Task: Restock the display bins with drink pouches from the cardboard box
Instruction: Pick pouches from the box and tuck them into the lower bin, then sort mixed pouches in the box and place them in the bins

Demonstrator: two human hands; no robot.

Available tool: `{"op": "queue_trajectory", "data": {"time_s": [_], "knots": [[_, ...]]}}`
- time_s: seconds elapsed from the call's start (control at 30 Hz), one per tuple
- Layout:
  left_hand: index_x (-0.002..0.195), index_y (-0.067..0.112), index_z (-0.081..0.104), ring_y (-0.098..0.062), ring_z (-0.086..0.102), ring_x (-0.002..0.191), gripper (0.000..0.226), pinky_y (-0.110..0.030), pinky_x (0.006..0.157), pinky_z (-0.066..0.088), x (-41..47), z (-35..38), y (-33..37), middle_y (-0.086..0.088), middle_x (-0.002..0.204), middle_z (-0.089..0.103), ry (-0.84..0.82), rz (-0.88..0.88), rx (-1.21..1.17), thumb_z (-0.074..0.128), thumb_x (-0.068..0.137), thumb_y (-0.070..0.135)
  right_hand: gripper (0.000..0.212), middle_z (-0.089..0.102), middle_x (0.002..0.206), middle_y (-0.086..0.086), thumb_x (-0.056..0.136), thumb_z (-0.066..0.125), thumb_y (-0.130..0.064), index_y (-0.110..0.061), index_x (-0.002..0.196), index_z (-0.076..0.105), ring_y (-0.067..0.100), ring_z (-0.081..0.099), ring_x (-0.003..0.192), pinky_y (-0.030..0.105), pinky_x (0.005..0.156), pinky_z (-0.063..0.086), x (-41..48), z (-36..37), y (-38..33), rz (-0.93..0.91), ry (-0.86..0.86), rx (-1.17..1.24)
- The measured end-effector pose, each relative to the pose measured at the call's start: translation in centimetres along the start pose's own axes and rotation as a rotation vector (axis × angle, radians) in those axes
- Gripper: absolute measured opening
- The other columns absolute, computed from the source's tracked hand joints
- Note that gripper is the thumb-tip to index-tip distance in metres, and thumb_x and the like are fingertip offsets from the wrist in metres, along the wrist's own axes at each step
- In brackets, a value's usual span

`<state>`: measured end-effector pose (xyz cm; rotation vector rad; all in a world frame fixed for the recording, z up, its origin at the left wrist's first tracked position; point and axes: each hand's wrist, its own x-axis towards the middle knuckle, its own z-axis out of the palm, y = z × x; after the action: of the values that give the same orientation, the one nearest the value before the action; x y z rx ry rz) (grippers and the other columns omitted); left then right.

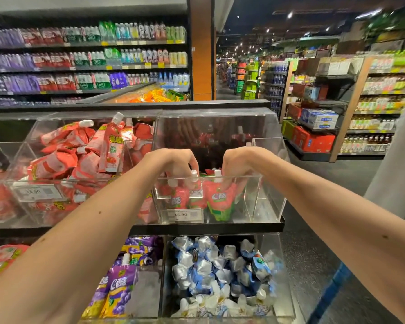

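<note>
Supermarket aisle, dark ceiling dotted with small spot lights. Two-tier display stand directly ahead, with a black shelf (197, 226) carrying the upper row.

Upper right of stand: clear bin (269, 197), price label (184, 214) reading 14.90 on its front wall. Inside, red pouches (220, 198) standing upright against the front wall, white caps up.

Left hand (173, 161) and right hand (240, 161) side by side over the rim, reaching down into the bin. Fingers of both curled downward, gripping the tops of the red pouches near the caps. Exact fingertip contact partly hidden behind the bin wall.

Neighbouring bin (21, 148) on the left: heaped with pink-red pouches (63, 164), lying at all angles.

Lower tier: purple pouches (119, 291) at left, silver-blue pouches (220, 265) at right.

Behind the stand: wall shelves (80, 44) full of bottles. To the right: dark floor (313, 230), and stocked racks (372, 101) along a long aisle.
</note>
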<state>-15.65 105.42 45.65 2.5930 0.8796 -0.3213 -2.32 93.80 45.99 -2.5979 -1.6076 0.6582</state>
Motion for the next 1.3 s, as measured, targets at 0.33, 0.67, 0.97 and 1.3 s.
{"op": "queue_trajectory", "data": {"time_s": [0.33,0.67,0.97,1.3], "knots": [[0.114,0.02,0.072,-0.02,0.074,0.083,0.03,-0.032,0.063,0.062,-1.6,-0.3,0.1,-0.003,0.094,0.074,0.015,0.017,0.076,0.071,0.087,0.006,0.018,0.077,0.094,0.001,0.083,0.08,-0.023,-0.014,0.098,0.078,0.021,0.073,0.096,0.038,0.096,0.055,0.2,0.8,0.2,-0.005,-0.025,0.2],[0.12,0.023,0.069,-0.019,0.064,0.094,0.04,-0.027,0.07,0.053,-3.4,-0.7,-0.1,-0.004,0.122,0.066,0.199,0.095,0.077,0.051,0.093,0.001,0.02,0.076,0.092,0.008,0.091,0.063,-0.019,-0.007,0.096,0.077,0.022,0.072,0.086,0.037,0.083,0.06,-2.7,0.6,-0.9,-0.046,0.378,0.2],[0.091,0.026,0.071,-0.004,0.047,0.053,0.008,-0.017,0.052,0.04,-7.8,12.9,7.2,0.008,0.066,0.06,0.555,0.872,-0.584,0.069,0.086,0.02,0.015,0.071,0.077,-0.009,0.088,0.065,-0.028,-0.017,0.083,0.073,0.012,0.067,0.07,0.036,0.071,0.056,-19.8,16.5,6.2,-0.016,1.052,0.459],[0.096,0.017,0.073,0.004,0.06,0.071,0.022,-0.016,0.066,0.047,-7.1,41.5,30.3,0.018,0.075,0.065,-0.207,0.967,-0.47,0.057,0.081,0.02,0.012,0.073,0.093,-0.012,0.091,0.066,-0.018,-0.022,0.098,0.075,0.006,0.065,0.09,0.032,0.084,0.053,-34.7,39.0,23.9,0.862,0.832,0.801]]}}
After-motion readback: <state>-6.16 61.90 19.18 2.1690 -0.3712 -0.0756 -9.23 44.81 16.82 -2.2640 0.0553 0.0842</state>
